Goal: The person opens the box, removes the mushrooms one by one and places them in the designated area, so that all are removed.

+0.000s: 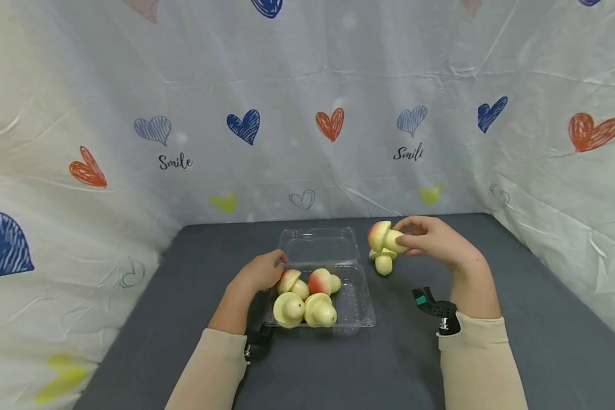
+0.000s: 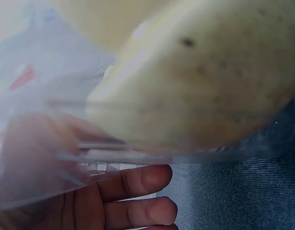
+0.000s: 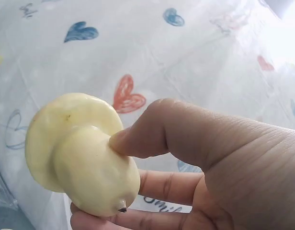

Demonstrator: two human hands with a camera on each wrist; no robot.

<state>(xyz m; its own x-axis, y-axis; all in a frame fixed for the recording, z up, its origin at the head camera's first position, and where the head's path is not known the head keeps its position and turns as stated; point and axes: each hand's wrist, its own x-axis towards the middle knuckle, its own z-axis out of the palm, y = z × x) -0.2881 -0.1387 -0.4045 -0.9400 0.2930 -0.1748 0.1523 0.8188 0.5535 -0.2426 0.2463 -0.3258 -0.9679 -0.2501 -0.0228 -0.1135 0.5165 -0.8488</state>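
Observation:
My right hand (image 1: 430, 238) pinches the stem of a mushroom-shaped piece (image 1: 378, 235) with a red and cream cap, thumb against fingers; the right wrist view shows the same piece (image 3: 95, 158) up close. Just below it in the head view, another piece (image 1: 384, 263) stands on the table. A clear plastic container (image 1: 356, 296) with its lid (image 1: 318, 245) laid back holds several such pieces (image 1: 320, 310). At its left side, my left hand (image 1: 261, 272) touches the wall with fingers slightly bent. The left wrist view shows fingers (image 2: 147, 211) beside the clear wall.
A dark grey table (image 1: 389, 364) carries everything. Behind it and along both sides hangs a pale cloth (image 1: 287, 165) printed with hearts and words. A black strap device (image 1: 438, 310) is on the right wrist, and another dark device (image 1: 258, 339) is at the left wrist.

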